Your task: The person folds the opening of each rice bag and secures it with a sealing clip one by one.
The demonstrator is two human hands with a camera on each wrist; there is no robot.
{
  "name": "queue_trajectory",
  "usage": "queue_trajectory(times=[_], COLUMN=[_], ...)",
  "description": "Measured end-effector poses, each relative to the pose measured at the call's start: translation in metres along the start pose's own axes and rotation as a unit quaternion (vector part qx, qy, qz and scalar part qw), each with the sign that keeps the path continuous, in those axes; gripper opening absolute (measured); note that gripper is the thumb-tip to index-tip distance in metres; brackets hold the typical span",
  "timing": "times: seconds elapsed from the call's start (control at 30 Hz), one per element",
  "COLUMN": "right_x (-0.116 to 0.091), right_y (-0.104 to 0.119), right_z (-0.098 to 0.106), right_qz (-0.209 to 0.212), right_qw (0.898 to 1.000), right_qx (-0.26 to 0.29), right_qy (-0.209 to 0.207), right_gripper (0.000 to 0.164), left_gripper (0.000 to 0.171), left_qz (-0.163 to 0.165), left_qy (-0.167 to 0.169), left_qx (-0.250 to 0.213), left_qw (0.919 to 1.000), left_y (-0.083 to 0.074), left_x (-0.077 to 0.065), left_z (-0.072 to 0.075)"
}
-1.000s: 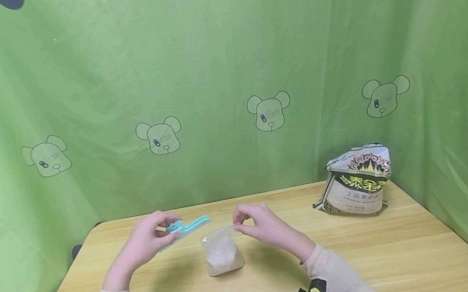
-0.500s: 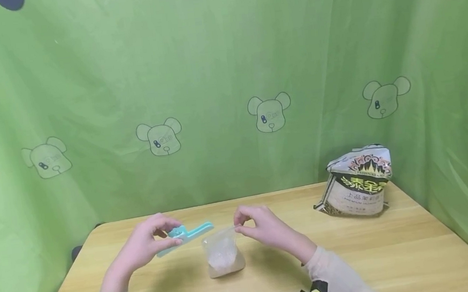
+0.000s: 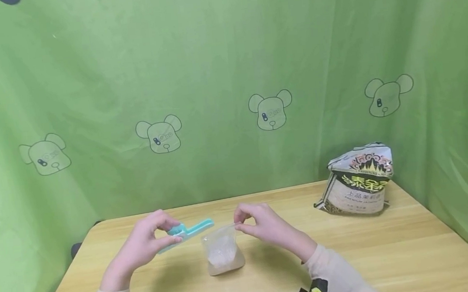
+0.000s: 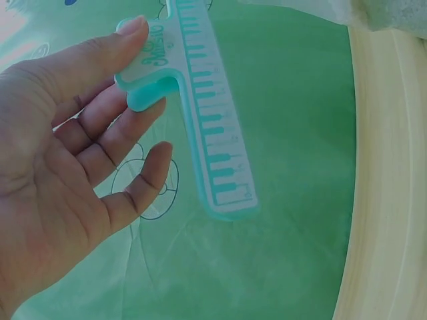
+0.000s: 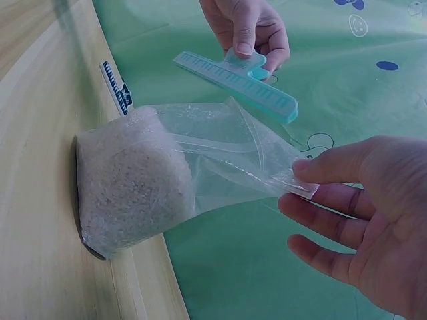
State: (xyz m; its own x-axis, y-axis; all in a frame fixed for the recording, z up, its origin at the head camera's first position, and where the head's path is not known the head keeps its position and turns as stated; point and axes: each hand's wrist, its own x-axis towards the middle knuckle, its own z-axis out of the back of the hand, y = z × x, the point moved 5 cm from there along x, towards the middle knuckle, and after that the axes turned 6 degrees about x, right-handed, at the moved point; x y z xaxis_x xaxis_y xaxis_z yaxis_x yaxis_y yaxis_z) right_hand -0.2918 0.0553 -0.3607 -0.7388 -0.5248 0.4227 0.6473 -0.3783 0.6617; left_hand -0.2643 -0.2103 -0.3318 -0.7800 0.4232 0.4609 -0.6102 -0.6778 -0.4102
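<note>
the mint-green plastic piano-print clip (image 4: 203, 93), pinched in the left hand (image 3: 139, 244), slants lengthwise toward the far edge of the desk (image 3: 305, 270), just left of the upright clear plastic rice bag (image 3: 223, 253); the right hand (image 3: 264, 224) pinches its top corner. nothing blocks between; the printed rice sack (image 3: 357, 193) sits near the far right corner.
</note>
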Motion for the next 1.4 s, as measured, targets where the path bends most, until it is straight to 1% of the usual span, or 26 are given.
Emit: queue_trajectory(times=[0.23,0.33,0.63,0.8,1.03,1.23,1.4], right_x=[0.000,0.000,0.000,0.000,0.000,0.000,0.000], right_y=[0.000,0.000,0.000,0.000,0.000,0.001,0.001], right_z=[0.000,0.000,-0.001,0.000,0.000,0.000,0.000], right_qz=[0.000,0.001,0.001,0.001,0.005,0.006,0.008], right_qw=[1.000,1.000,1.000,1.000,1.000,1.000,1.000], right_qx=[0.002,0.002,0.000,0.000,-0.003,-0.005,-0.007], right_qy=[0.001,0.000,-0.001,0.000,-0.002,-0.003,-0.005], right_gripper=[0.008,0.008,0.009,0.008,0.008,0.008,0.008], left_gripper=[0.021,0.020,0.016,0.015,0.017,0.017,0.018], left_qz=[-0.047,-0.056,-0.042,-0.041,-0.023,-0.018,-0.027], left_qy=[-0.012,-0.009,0.020,0.026,0.040,0.044,0.036], left_qx=[-0.001,-0.003,-0.002,0.007,0.024,0.040,0.037], left_qw=[0.9988,0.9984,0.9989,0.9988,0.9987,0.9981,0.9983], left_y=[-0.001,-0.002,-0.003,-0.005,-0.007,-0.010,-0.013], left_x=[0.000,0.000,-0.001,0.000,0.001,0.003,0.004], left_z=[-0.001,-0.002,-0.006,-0.009,-0.012,-0.015,-0.019])
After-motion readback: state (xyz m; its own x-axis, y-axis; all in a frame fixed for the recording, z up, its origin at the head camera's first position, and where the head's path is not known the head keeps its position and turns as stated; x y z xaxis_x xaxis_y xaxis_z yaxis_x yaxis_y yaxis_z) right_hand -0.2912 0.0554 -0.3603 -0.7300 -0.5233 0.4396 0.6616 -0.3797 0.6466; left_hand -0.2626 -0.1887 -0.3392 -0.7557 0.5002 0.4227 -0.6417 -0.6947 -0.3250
